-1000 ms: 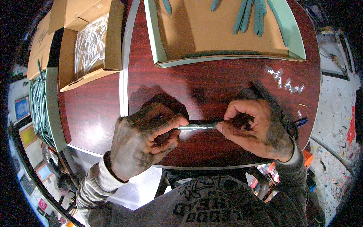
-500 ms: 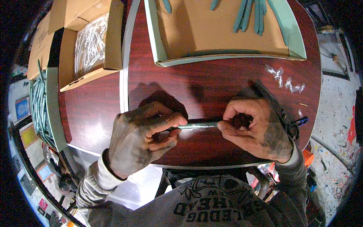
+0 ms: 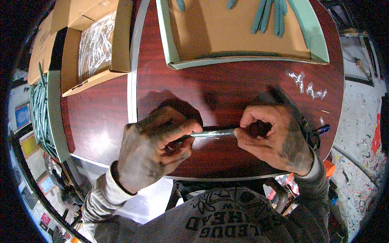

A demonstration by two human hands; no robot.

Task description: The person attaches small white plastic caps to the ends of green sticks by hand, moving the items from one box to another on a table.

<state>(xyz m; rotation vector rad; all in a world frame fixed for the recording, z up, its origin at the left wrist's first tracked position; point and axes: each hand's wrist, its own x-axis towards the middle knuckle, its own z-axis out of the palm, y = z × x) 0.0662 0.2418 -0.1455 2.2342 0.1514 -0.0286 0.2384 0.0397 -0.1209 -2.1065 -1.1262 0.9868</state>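
Observation:
Between my two hands lies a slim dark green pen-like stick [image 3: 212, 133], level, with small white print and a bright shine along its side. My left hand [image 3: 156, 148] pinches its left end between thumb and fingertips. The right end sits at the thumb and forefinger of my right hand [image 3: 275, 135], which are closed in a ring shape. Both ends are hidden by the fingers, and I cannot see its tips. The stick is held just above the dark red wood-grain table [image 3: 227, 158].
A shallow green-edged cardboard box [image 3: 243, 56] holds several green sticks [image 3: 267, 18]. Left of it, an open carton [image 3: 121, 52] contains thin white pieces in clear plastic [image 3: 95, 48]. More green sticks [image 3: 40, 113] fill a far-left box. Small clear packets [image 3: 310, 89] lie at right.
The stick has turned slightly about its length, so more of its print faces up. Both hands keep nearly the same place; the whole view has shifted a little.

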